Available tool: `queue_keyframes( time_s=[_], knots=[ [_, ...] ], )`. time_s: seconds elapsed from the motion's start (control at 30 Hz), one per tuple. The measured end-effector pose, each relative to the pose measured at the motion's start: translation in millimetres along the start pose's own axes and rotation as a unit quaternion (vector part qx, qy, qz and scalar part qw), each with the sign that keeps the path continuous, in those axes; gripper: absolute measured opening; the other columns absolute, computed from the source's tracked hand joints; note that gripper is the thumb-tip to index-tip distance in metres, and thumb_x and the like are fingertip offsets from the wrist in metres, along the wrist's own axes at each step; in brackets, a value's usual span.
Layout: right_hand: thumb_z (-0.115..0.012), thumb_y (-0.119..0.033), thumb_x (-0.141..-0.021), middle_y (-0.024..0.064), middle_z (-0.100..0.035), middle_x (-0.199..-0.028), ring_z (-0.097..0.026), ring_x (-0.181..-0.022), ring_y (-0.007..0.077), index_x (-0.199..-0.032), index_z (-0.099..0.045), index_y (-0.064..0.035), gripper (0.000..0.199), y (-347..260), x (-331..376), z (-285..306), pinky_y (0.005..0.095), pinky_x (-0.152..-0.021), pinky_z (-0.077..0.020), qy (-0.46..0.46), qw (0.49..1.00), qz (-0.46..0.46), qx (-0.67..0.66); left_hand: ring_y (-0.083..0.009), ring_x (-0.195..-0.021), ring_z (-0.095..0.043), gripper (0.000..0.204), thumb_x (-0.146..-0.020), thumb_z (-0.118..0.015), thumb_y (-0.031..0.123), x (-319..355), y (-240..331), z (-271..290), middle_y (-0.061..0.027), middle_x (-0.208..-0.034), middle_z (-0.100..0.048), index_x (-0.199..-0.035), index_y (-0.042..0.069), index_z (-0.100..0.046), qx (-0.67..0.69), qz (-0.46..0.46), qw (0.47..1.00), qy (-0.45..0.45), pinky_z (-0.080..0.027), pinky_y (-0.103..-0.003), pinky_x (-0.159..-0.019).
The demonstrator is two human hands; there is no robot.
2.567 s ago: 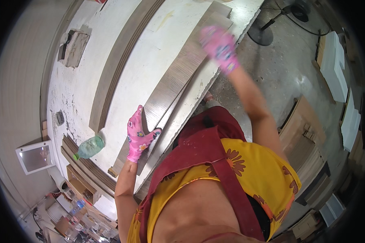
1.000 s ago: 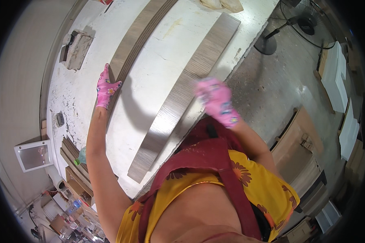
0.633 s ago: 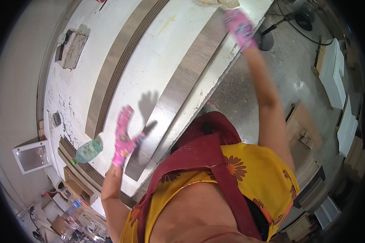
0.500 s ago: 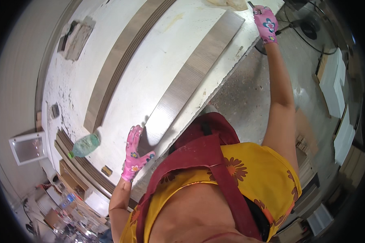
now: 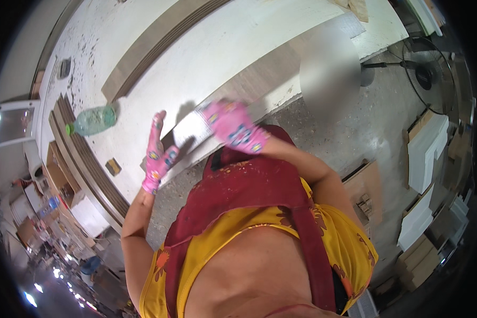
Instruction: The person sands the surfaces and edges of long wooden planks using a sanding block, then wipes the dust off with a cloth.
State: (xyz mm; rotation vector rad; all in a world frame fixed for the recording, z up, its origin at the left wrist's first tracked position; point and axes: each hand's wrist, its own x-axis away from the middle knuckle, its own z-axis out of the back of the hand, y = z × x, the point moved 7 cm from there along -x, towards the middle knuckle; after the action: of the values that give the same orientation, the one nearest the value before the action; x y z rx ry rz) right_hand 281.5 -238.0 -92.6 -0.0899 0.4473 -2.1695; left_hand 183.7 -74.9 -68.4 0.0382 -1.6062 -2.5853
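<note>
A long, narrow wood-grain board (image 5: 267,71) lies across the white worktable, its near end shiny with reflected light. My left hand (image 5: 158,158), in a pink flowered glove, is at that near end with fingers stretched and thumb apart; it is open around the board's corner. Over the board, close to the same end, is my right hand (image 5: 236,127) in a matching glove. Its fingertips are smeared by motion, so whatever they hold cannot be made out.
A stack of grooved boards (image 5: 148,50) lies farther back on the worktable (image 5: 196,63). At left are a green plastic bottle (image 5: 94,121), more long strips (image 5: 85,159) and a small yellow-and-dark block (image 5: 113,167). White panels (image 5: 428,153) stand at right, near a fan (image 5: 424,74). A blurred patch covers part of the board.
My right hand has swept from the board's far right end, where it held a small dark tool, to the near end beside my left hand. The view has shifted too.
</note>
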Motion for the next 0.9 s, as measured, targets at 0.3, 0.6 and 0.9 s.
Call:
queue_keyframes(
  time_s=[0.3, 0.6, 0.9],
  knots=[
    [-0.049, -0.016, -0.093, 0.0032, -0.059, -0.095, -0.060, -0.086, 0.0145, -0.105, -0.057, -0.0065, 0.017, 120.7, 32.8, 46.6, 0.0278, -0.070, -0.0516, 0.236, 0.902, -0.161, -0.323, -0.0285, -0.137, -0.033, 0.054, -0.099, -0.045, 0.032, 66.4, -23.5, 135.0, -0.0200, -0.143, -0.040, -0.140, -0.002, -0.037, 0.007, -0.017, 0.952, 0.304, -0.025, -0.045, -0.114],
    [-0.042, -0.024, -0.092, 0.0101, -0.060, -0.063, -0.063, -0.060, 0.0317, -0.089, -0.056, 0.0020, 0.030, -209.6, -18.6, -89.1, 0.0436, -0.061, -0.0510, -0.308, 0.908, 0.039, -0.281, -0.0286, -0.133, -0.039, 0.050, -0.101, -0.040, 0.032, 79.7, -0.8, 146.0, -0.0195, -0.139, -0.045, -0.138, -0.002, -0.041, -0.051, -0.013, 0.948, 0.315, -0.029, -0.042, -0.113],
    [-0.046, -0.015, -0.089, 0.0057, -0.050, -0.081, -0.050, -0.068, 0.0175, -0.090, -0.045, -0.0065, 0.009, -95.2, 42.3, -44.2, 0.0275, -0.058, -0.0454, -0.175, 0.886, 0.162, -0.398, -0.0284, -0.130, -0.043, 0.066, -0.085, -0.065, 0.046, 24.5, 5.6, 57.1, -0.0130, -0.135, -0.052, -0.136, 0.007, -0.048, 0.001, -0.032, 0.999, 0.043, -0.032, -0.040, -0.110]
  ],
)
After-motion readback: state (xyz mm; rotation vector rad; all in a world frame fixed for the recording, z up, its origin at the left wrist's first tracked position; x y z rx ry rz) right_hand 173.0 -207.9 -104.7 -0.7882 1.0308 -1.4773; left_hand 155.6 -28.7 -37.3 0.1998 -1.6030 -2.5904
